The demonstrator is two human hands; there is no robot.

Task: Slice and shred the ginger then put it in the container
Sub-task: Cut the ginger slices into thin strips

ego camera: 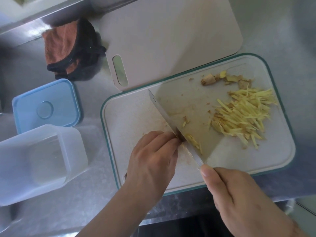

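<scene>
1. A green-rimmed cutting board (130, 168) lies on the steel counter (95, 194), and a cleaver (186, 120) stands edge-down across it, its broad blade tilted so the flat faces right.
2. The right hand (239, 199) wraps its grip around the cleaver's handle at the near end of the blade, thumb lying along the top.
3. The left hand (153, 154) rests on the board against the blade's left side, fingers curled down, their tips pressed together on a small piece of ginger that is almost fully hidden beneath them.
4. A few cut ginger strips (193, 141) cling to the blade's right face just beside those fingertips.
5. A loose heap of shredded ginger (242, 117) lies on the right half of the board, well apart from the blade.
6. Brownish ginger peels and trimmings (227, 79) sit near the board's far edge, above the heap.
7. A clear plastic container (37, 159) stands open on the counter left of the board, with its blue lid (46, 105) lying flat just behind it.
8. A second, plain beige cutting board (167, 36) lies farther back, its near edge just behind the green-rimmed one.
9. A crumpled orange-and-black cloth (71, 48) sits to the left of that beige board.
</scene>
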